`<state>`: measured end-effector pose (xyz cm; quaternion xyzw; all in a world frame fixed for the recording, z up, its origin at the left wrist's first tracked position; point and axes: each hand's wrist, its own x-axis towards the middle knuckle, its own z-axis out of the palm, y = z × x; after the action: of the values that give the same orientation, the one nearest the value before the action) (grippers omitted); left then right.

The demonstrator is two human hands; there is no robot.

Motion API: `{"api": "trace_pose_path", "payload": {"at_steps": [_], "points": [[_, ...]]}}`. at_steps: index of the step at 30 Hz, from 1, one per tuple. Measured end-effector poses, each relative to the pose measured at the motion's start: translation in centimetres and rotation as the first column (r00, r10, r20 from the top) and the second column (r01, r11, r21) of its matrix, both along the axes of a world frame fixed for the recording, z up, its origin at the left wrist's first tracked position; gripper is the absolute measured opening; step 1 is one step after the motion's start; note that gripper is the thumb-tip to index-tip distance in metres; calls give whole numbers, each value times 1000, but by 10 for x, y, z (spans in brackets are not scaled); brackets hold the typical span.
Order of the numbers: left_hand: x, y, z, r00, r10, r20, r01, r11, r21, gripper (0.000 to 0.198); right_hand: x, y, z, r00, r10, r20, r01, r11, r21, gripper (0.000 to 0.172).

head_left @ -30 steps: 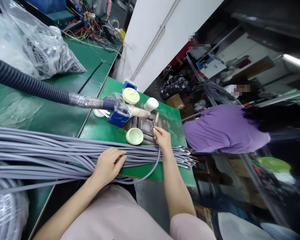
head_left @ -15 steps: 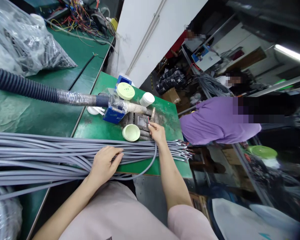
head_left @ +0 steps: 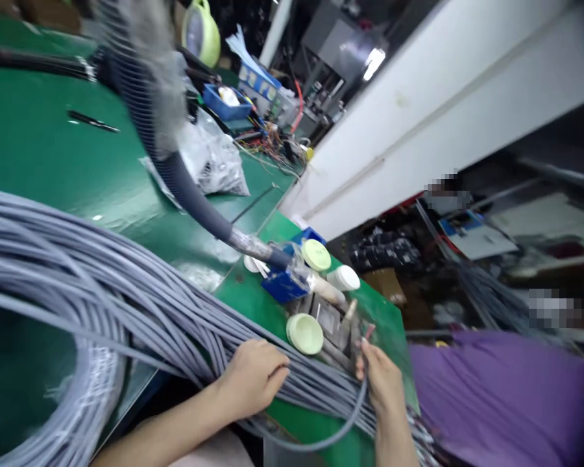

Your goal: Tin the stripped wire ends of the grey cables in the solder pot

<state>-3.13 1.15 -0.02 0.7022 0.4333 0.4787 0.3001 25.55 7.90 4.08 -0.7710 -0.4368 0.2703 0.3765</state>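
My right hand (head_left: 382, 379) is closed around one grey cable (head_left: 353, 421), near its end, where reddish wire tips stick up past the fingers. From there the cable loops down and back toward my body. My left hand (head_left: 255, 376) lies over the long bundle of grey cables (head_left: 170, 292) with its fingers curled down around it; the fingertips are hidden. Beyond the hands are an open pale-green tub (head_left: 305, 334) and a small dark block with a shiny square top (head_left: 327, 316). A pale hose nozzle (head_left: 329, 290) points over that block.
The ribbed hose (head_left: 185, 188) crosses above the green table (head_left: 39, 123). A blue box (head_left: 286, 285), a white tub (head_left: 344, 278) and a lidded jar (head_left: 316, 255) stand beyond the block. A plastic bag (head_left: 219, 159) lies further back. A person in purple (head_left: 501, 395) is at the right.
The view has swung left, so everything sits lower and further right. My right hand has drawn the cable end back from the block. My left hand's fingers look more curled on the bundle.
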Motion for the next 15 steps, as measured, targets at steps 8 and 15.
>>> {"api": "trace_pose_path", "payload": {"at_steps": [8,15], "points": [[-6,-3,-8,999,-16,-52,13,999,-44,13,9,-10,9,975,10,-220,-15,1000,-19,44],[-9,-2,-9,998,-6,-61,4,999,-37,14,7,-26,20,990,-42,-132,46,999,25,38]]}}
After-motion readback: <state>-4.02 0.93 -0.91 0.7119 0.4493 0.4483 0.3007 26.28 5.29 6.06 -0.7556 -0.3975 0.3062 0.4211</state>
